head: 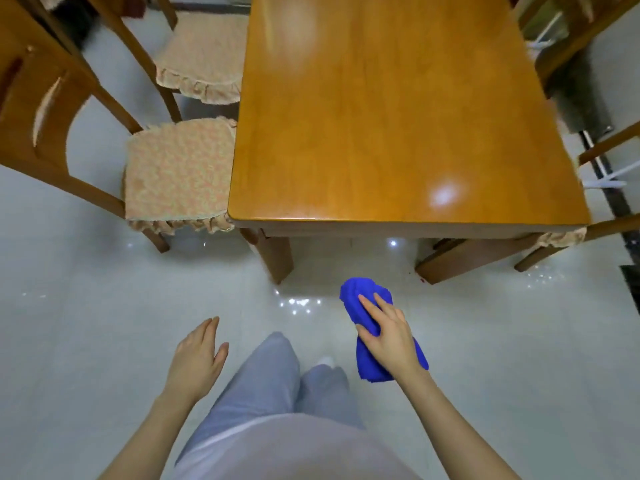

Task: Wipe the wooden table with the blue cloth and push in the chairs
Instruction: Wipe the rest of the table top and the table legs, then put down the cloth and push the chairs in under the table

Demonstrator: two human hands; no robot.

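The wooden table (398, 116) fills the upper middle of the head view, its near edge facing me. My right hand (389, 336) grips a bunched blue cloth (360, 303) in the air above the floor, short of the table's near edge. My left hand (197, 358) hangs empty with straight fingers, lower left of the table. Two wooden chairs with peach cushions stand at the table's left side: the near chair (176, 174) with its seat beside the table edge, the far chair (201, 53) behind it.
More chair parts show at the right: legs and a cushion corner (561, 237) under the table's near right corner, and a chair frame (575, 32) at the top right. Glossy white floor tiles (86, 323) surround me. My legs are below centre.
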